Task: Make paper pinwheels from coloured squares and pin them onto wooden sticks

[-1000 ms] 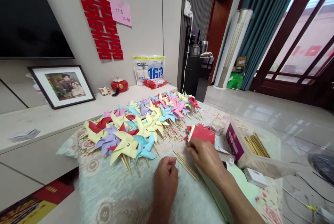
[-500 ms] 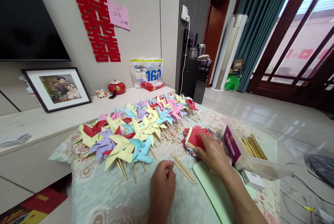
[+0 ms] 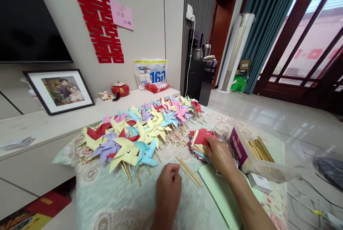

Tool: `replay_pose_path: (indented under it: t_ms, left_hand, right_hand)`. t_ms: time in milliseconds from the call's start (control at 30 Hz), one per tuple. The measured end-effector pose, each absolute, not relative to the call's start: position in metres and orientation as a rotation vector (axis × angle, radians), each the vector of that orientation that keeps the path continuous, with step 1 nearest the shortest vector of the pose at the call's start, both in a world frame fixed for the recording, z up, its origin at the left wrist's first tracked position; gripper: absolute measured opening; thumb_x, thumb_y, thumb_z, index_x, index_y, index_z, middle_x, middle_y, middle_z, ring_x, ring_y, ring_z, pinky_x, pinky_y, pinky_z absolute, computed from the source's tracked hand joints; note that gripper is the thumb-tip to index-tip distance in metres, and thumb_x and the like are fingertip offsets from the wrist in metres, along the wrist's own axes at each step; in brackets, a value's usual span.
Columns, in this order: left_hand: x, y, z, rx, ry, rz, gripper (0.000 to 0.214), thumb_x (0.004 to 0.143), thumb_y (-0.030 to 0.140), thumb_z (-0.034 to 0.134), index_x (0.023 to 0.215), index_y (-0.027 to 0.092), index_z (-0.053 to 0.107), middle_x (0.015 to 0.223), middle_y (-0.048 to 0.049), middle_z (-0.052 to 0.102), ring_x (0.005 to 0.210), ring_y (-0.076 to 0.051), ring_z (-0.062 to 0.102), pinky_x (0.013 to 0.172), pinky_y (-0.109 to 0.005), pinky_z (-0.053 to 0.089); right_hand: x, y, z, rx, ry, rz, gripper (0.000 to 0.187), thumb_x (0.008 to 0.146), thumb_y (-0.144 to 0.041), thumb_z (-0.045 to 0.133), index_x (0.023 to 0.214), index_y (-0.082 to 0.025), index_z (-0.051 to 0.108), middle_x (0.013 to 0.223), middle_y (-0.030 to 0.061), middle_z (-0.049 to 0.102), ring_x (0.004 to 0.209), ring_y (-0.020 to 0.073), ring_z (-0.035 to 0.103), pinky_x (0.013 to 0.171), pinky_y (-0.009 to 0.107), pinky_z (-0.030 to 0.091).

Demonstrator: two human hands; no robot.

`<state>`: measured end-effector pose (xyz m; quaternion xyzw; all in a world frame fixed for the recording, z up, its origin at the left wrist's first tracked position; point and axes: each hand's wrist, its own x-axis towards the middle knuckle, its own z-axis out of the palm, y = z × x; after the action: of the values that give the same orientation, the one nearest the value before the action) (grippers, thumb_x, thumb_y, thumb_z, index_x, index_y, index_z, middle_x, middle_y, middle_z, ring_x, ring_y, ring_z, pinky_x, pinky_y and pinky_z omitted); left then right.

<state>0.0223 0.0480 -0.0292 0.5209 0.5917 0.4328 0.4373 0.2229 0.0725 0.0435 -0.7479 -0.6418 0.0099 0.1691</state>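
My right hand (image 3: pixel 220 155) rests on a stack of cut paper squares (image 3: pixel 198 143), red on top, with its fingers curled at the stack's right edge, lifting the top sheet. My left hand (image 3: pixel 168 185) lies on the cloth as a loose fist; nothing shows in it. Between the hands lie a few thin wooden sticks (image 3: pixel 189 171). A long row of finished paper pinwheels (image 3: pixel 139 133) in yellow, red, blue, pink and purple lies to the left and behind.
A clear plastic box (image 3: pixel 257 156) of wooden sticks stands right of the stack, with a small clear jar (image 3: pixel 221 131) behind it. Pale green paper sheets (image 3: pixel 222 194) lie under my right forearm. A white low cabinet (image 3: pixel 40 126) runs along the left.
My right hand has moved from the sticks back onto the paper stack and has raised the edge of its top red sheet. My left hand stays fisted in place.
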Motion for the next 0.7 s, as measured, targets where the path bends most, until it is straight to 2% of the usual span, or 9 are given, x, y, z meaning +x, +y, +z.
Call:
replay_pose_path:
  t_ms: [133,367,700]
  left_hand:
    - [0.026,0.049,-0.037,1.297,1.471,1.106,0.027,0.073,0.021,0.052,0.093,0.018,0.069,0.077,-0.0058,0.071,0.074,-0.023,0.07,0.062,-0.031,0.055]
    - [0.028,0.049,-0.039,1.289,1.48,1.135,0.024,0.072,0.02,0.054,0.091,0.019,0.069,0.074,-0.0036,0.071,0.065,-0.02,0.068,0.059,-0.029,0.053]
    - [0.026,0.047,-0.031,1.29,1.446,1.143,0.022,0.071,0.016,0.055,0.087,0.019,0.069,0.075,-0.0034,0.071,0.063,-0.019,0.067,0.058,-0.028,0.052]
  right_hand:
    - [0.223,0.073,0.041,-2.138,-1.735,-0.055,0.013,0.089,-0.02,0.058,0.08,-0.017,0.068,0.079,0.0096,0.075,0.073,0.0229,0.066,0.062,0.029,0.026]
    - [0.225,0.072,0.037,-2.139,-1.565,-0.188,0.015,0.092,-0.026,0.057,0.087,-0.018,0.069,0.083,0.0099,0.076,0.071,0.023,0.065,0.062,0.03,0.028]
    - [0.237,0.076,0.023,-1.872,-1.489,-0.483,0.02,0.09,-0.029,0.054,0.079,-0.018,0.066,0.074,0.0068,0.073,0.062,0.0208,0.062,0.061,0.029,0.031]
